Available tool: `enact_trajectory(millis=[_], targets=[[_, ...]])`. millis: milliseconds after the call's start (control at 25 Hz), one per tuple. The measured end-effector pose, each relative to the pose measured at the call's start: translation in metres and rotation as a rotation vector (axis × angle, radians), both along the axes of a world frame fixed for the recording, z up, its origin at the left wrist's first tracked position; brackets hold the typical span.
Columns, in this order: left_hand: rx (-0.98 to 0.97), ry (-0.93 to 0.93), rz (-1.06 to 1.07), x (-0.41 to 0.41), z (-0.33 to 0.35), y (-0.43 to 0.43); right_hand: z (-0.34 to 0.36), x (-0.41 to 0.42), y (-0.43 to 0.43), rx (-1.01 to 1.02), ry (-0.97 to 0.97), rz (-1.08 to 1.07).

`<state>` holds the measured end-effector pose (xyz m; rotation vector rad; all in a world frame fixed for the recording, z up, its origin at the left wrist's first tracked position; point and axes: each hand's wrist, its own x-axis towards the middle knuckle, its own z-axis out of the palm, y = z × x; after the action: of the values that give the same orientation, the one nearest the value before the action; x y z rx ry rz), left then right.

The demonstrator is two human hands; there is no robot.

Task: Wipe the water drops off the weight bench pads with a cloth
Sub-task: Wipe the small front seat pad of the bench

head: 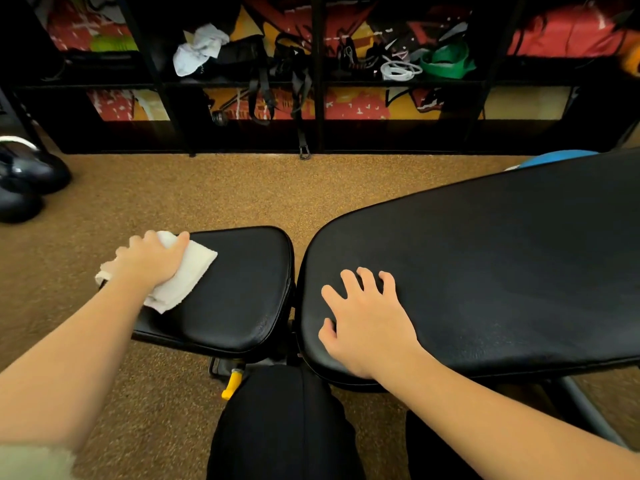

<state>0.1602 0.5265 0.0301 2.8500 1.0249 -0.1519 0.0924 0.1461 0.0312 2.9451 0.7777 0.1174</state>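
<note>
Two black padded bench sections lie side by side in the head view: a short seat pad (239,289) on the left and a long back pad (485,271) on the right. My left hand (149,261) presses a folded white cloth (188,275) flat on the far left end of the seat pad. My right hand (367,320) rests palm down with fingers spread on the near left end of the back pad, holding nothing. I cannot make out water drops on either pad.
A black shelf rack (318,81) with straps, bands and a white rag runs along the back. Black kettlebells (31,174) sit on the brown speckled floor at left. A yellow adjustment handle (231,384) hangs under the seat. My black-clad legs (287,427) stand close to the bench.
</note>
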Motion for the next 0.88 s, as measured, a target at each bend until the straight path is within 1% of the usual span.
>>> enact_trajectory(millis=[40,120,280,400,480,640,720,800,880], targets=[[0.025,0.024,-0.086,0.010,0.003,-0.012,0.000,0.000,0.001,-0.001,-0.001,0.000],[0.011,0.031,-0.289,0.031,0.003,-0.039,0.000,0.000,0.001,-0.005,-0.003,-0.003],[0.012,0.014,-0.550,0.055,-0.009,-0.115,0.001,0.001,0.000,-0.001,-0.002,-0.001],[0.082,-0.019,-0.785,0.040,-0.017,-0.170,0.002,0.000,0.000,0.012,0.001,-0.015],[0.132,-0.059,-0.908,0.021,-0.022,-0.183,0.003,0.001,0.000,0.024,0.004,-0.015],[0.124,-0.075,-0.970,-0.023,-0.023,-0.182,0.005,-0.001,0.000,0.028,-0.002,-0.008],[0.077,-0.071,-1.001,-0.049,-0.023,-0.176,0.006,-0.002,0.000,0.021,0.004,-0.005],[-0.065,-0.088,-1.010,-0.074,-0.022,-0.168,0.007,-0.002,-0.001,0.018,0.003,-0.001],[-0.227,-0.121,-0.957,-0.094,-0.021,-0.157,0.007,-0.002,0.000,0.014,0.008,-0.002]])
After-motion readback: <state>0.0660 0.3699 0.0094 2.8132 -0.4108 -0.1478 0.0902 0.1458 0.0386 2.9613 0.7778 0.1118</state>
